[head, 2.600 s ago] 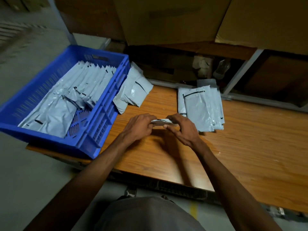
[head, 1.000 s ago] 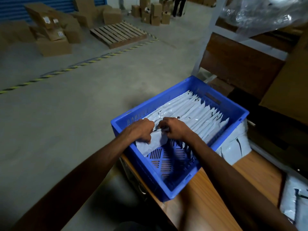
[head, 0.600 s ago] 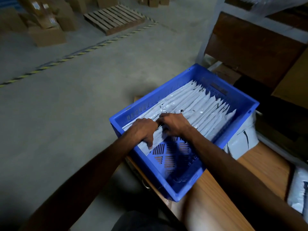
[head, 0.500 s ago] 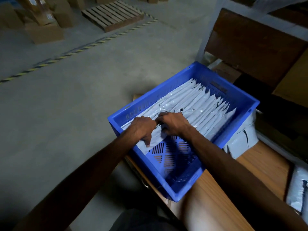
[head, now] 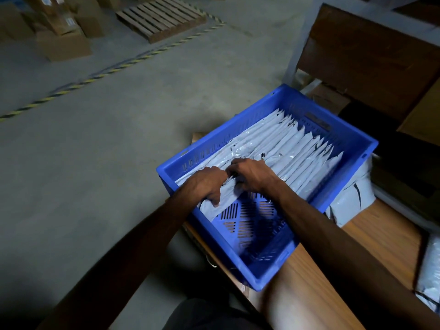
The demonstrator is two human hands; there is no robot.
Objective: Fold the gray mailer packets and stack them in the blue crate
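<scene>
The blue crate (head: 273, 279) sits on the left end of the wooden table (head: 309, 294). A row of folded gray mailer packets (head: 295, 144) leans along its far half. Both of my hands are inside the crate at the near end of that row. My left hand (head: 207, 182) and my right hand (head: 252, 175) press a folded gray packet (head: 223, 201) against the row, fingers curled over its top edge. The packet's lower end rests on the slotted crate floor.
More gray mailers (head: 350, 198) lie on the table behind the crate's right wall, and another pile (head: 428, 272) shows at the right edge. A shelf rack (head: 371, 53) stands behind. On the concrete floor are a pallet (head: 159, 15) and cardboard boxes (head: 59, 41).
The packet was folded over the table, then carried into the crate. Over the last second both hands have pushed it down and against the row; the view shifted slightly.
</scene>
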